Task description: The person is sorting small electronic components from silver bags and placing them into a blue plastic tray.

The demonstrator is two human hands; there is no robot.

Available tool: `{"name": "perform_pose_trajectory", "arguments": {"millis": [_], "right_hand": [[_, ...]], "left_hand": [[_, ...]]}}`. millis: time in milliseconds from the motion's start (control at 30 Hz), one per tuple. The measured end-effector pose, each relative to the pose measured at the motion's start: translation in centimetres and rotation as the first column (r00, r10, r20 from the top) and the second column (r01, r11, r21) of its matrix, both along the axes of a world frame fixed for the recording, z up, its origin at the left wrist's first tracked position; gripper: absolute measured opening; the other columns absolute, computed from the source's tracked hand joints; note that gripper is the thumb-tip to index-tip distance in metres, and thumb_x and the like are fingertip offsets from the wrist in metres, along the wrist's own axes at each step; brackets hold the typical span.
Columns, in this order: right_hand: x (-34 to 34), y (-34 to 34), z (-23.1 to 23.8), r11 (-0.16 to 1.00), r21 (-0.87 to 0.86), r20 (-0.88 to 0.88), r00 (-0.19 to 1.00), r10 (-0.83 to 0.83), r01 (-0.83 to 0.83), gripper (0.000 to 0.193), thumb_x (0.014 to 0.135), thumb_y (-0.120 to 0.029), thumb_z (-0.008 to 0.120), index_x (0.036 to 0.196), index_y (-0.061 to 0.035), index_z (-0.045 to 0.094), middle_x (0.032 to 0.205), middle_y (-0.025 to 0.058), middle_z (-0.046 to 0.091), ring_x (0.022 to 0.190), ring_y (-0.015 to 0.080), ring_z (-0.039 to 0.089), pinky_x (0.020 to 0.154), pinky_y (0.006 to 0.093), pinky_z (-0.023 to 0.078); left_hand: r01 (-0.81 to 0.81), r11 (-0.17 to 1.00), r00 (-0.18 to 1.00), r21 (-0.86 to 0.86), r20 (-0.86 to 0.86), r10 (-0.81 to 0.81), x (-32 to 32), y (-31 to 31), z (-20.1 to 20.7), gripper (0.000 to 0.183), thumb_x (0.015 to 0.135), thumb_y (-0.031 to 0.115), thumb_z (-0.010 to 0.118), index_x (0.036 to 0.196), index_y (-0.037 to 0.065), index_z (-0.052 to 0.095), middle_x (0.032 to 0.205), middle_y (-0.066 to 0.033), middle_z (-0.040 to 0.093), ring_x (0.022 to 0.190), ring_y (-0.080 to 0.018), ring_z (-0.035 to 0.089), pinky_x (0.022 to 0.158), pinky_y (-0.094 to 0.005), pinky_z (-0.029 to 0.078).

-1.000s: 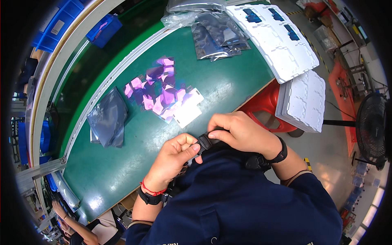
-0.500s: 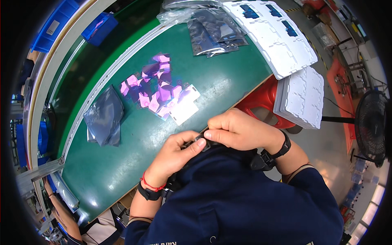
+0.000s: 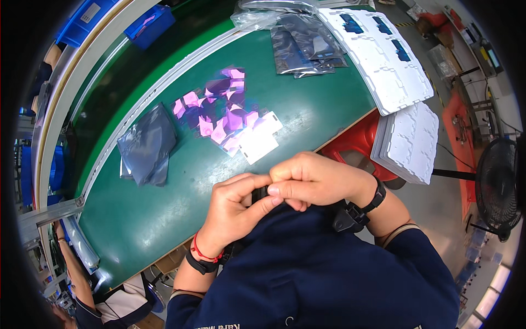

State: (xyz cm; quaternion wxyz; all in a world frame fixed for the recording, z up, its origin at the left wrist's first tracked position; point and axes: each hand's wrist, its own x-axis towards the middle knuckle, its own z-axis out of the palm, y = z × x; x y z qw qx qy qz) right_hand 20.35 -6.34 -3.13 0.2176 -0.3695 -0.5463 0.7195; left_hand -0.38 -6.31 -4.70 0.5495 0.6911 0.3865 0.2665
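Note:
Close to my body, at the table's near edge, my two hands meet with fingertips pinched together. My left hand is closed around a small black piece, its thumb pointing toward the right hand. My right hand is also closed, thumb and curled fingers pressed at the same spot; what it grips is hidden. Beyond the hands, on the green table, lie a white rectangular card and a spread of shiny purple film pieces.
Grey plastic bags lie at left, and more silvery bags at the back. White moulded trays with dark blue parts overhang the right side, above a red stool. A black fan stands right; a co-worker's arm shows lower left.
The view has shifted, so the table things appear farther right. My left hand has turned and closed more over the black piece, which shows less. Both hands stay together.

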Motion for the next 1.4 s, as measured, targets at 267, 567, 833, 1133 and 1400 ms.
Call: {"name": "perform_pose_trajectory", "arguments": {"millis": [267,567,833,1133,1400], "right_hand": [[0.8,-1.4,0.0,0.950,0.308,0.076,0.997,0.028,-0.050,0.036,0.091,-0.016,0.057,0.062,-0.0035,0.041,0.051,0.0010,0.035,0.048,0.0083,0.030,0.045,0.0298,0.027],[3.3,-3.6,0.8,0.985,0.158,0.138,0.989,0.054,-0.076,0.038,0.093,-0.019,0.056,0.062,-0.0045,0.040,0.052,0.0009,0.036,0.049,0.0078,0.032,0.045,0.0278,0.028],[3.5,-3.0,0.0,0.988,-0.125,0.089,0.993,-0.080,0.091,0.038,0.095,-0.021,0.055,0.064,-0.0052,0.040,0.053,-0.0031,0.040,0.050,0.0041,0.035,0.046,0.0251,0.030],[1.1,-2.7,-1.1,0.467,0.883,0.213,0.846,-0.490,0.048,0.027,0.070,-0.016,0.074,0.090,-0.0053,0.060,0.092,0.0081,0.057,0.083,0.0293,0.054,0.074,0.0379,0.043],[-1.3,-2.7,-2.1,0.779,0.605,0.260,0.883,-0.390,0.166,0.020,0.077,-0.014,0.071,0.093,-0.0049,0.063,0.087,0.0076,0.058,0.081,0.0231,0.055,0.069,0.0306,0.044]], "left_hand": [[0.206,0.972,0.976,0.116,-0.090,-0.196,-0.6,0.0,0.9,0.014,0.067,0.007,0.075,0.076,0.004,0.065,0.058,-0.0052,0.054,0.046,-0.0147,0.046,0.043,-0.0280,0.034],[0.285,0.951,0.957,0.117,-0.092,-0.276,-0.8,0.0,1.4,0.014,0.066,0.007,0.074,0.072,0.004,0.062,0.059,-0.0075,0.053,0.051,-0.0221,0.050,0.046,-0.0305,0.038],[0.266,0.942,0.962,-0.204,-0.014,-0.274,-1.2,1.0,1.7,0.021,0.070,0.004,0.078,0.088,0.004,0.066,0.061,0.0049,0.054,0.048,-0.0013,0.031,0.043,-0.0219,0.023],[0.124,0.983,0.982,-0.134,-0.126,-0.141,-0.8,0.0,0.9,0.038,0.073,0.000,0.074,0.109,0.001,0.064,0.068,0.0007,0.052,0.048,-0.0056,0.037,0.045,-0.0237,0.029],[-0.063,0.992,0.997,-0.107,-0.040,0.059,0.0,-1.1,0.0,0.040,0.072,-0.006,0.071,0.107,0.003,0.054,0.072,0.0031,0.059,0.049,0.0009,0.034,0.043,-0.0176,0.026]]}}
